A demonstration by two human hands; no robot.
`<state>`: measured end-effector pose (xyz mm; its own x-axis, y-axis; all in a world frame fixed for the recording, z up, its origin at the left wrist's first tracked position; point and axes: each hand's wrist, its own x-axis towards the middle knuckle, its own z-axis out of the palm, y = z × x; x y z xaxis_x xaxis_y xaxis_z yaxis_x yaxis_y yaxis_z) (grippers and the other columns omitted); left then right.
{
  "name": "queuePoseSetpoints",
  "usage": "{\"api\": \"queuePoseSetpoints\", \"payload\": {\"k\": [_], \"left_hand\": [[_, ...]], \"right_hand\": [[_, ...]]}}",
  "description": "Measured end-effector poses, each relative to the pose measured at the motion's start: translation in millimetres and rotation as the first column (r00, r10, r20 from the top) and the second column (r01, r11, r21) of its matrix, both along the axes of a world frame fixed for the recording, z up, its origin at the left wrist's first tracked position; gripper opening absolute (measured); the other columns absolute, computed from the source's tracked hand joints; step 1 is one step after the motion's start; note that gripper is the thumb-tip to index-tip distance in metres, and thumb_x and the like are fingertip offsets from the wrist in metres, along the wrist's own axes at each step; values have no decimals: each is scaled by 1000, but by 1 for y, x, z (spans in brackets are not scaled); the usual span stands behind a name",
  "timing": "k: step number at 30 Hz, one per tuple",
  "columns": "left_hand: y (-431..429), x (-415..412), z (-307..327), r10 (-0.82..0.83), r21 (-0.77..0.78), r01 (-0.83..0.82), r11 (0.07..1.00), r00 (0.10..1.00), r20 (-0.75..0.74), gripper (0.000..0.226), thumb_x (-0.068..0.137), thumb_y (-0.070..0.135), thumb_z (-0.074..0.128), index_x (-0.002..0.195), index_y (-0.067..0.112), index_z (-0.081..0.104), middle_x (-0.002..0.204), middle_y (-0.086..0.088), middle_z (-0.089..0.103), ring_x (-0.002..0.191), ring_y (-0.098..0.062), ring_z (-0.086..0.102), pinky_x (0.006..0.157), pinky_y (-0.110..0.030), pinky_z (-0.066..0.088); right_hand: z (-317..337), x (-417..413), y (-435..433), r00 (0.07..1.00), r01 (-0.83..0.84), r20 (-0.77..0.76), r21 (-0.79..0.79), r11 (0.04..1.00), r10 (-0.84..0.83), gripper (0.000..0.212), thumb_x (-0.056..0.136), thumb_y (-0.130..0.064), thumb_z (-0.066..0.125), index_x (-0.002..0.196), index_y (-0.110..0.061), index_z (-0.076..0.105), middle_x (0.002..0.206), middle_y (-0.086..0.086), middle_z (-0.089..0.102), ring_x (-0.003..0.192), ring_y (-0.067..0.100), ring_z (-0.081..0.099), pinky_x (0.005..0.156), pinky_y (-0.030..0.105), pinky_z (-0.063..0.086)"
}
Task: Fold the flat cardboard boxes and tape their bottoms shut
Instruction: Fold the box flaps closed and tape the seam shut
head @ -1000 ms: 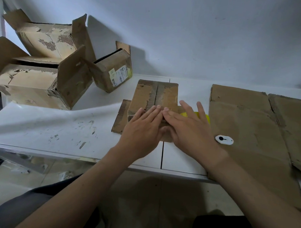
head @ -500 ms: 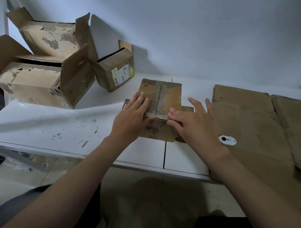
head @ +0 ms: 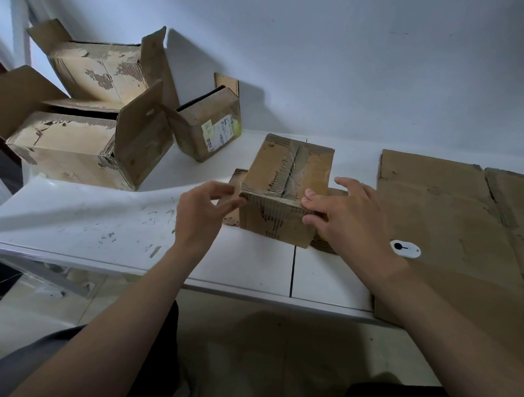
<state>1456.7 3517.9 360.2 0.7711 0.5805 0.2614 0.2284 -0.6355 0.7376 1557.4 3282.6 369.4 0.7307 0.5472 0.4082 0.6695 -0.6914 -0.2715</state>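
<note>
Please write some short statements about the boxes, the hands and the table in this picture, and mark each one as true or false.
1. The small box between the hands stands with its closed flaps facing up. True.
2. The left hand lies flat on top of that box. False: it is at the box's left near corner, fingers curled.
3. The right hand has its fingertips on the box's near right edge. True.
4. The flat cardboard lies to the left of the small box. False: it lies to the right.
5. Three opened boxes sit at the far left of the table. True.
</note>
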Motion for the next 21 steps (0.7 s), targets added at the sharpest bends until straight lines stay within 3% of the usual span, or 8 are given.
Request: {"api": "queuePoseSetpoints", "payload": {"k": [3,6,13,18,21], "left_hand": [[-9,0,-4,48,-37,-46,998,998,33,19,84,34,80,93,18,80,82,11,74,77,3,66,72,-12,51],[-19,1,-7,92,-14,-92,996,994,53,14,88,26,78,95,14,80,79,14,69,71,13,61,63,2,41],[-34,-1,-8,88,64,-92,994,994,60,18,96,15,67,110,10,77,100,-1,78,82,-13,70,69,-9,46],[-15,-1,2,-11,151,10,988,1000,5,14,93,15,71,105,14,80,90,3,78,73,-5,64,68,-10,44],[-6,6,7,-8,49,9,999,999,-31,12,88,21,77,99,17,81,84,8,75,76,-6,66,72,-20,52]], "right_hand": [[2,-1,3,1000,11,-22,-3,1000,-11,25,76,-35,86,100,-34,80,103,-12,77,125,32,55,103,55,42],[3,0,3,998,12,-55,-27,1000,-13,25,81,-36,82,105,-34,79,110,-14,75,131,30,50,106,50,37],[2,4,5,997,8,-74,-86,996,-14,30,86,-44,75,115,-38,74,118,-16,72,136,24,43,108,42,30],[-2,5,5,999,-9,-52,-19,1000,8,27,78,-36,84,105,-32,79,109,-13,75,129,30,51,103,48,39],[-4,8,6,999,-32,-45,1,999,32,28,75,-33,87,102,-32,80,107,-15,76,126,32,54,99,50,41]]}}
